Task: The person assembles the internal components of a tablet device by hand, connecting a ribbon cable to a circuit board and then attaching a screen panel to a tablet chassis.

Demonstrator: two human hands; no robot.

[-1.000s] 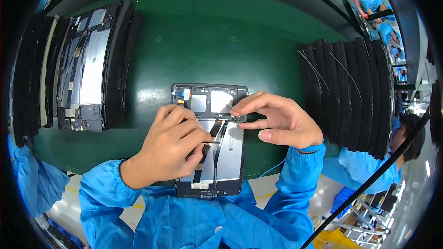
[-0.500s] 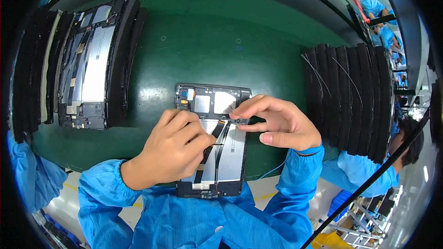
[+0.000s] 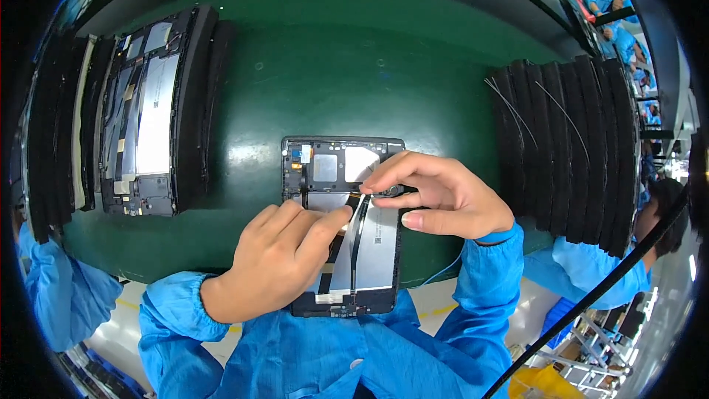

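Note:
An opened tablet (image 3: 380,244), with its silver inner panels and black frame showing, lies at the front edge of the green table. My left hand (image 3: 277,255) rests over its left side, fingers curled together with the tips near the middle; what they pinch, if anything, is hidden. A thin black flex cable (image 3: 356,247) runs down the tablet's lower half. At the cable's upper end, the index fingertip of my right hand (image 3: 450,196) presses down. The right thumb stays apart from the other fingers, over the tablet's right edge.
On the left of the green table (image 3: 310,66) leans a row of opened tablets (image 3: 155,118) with black foam sheets between. Black foam slabs (image 3: 561,151) stand upright on the right, with thin wires on them. Co-workers in blue sleeves (image 3: 583,273) sit at both sides.
My left fingertips have moved slightly up along the tablet. My right index finger has shifted a little left, onto the cable's upper end. The whole view has shifted slightly.

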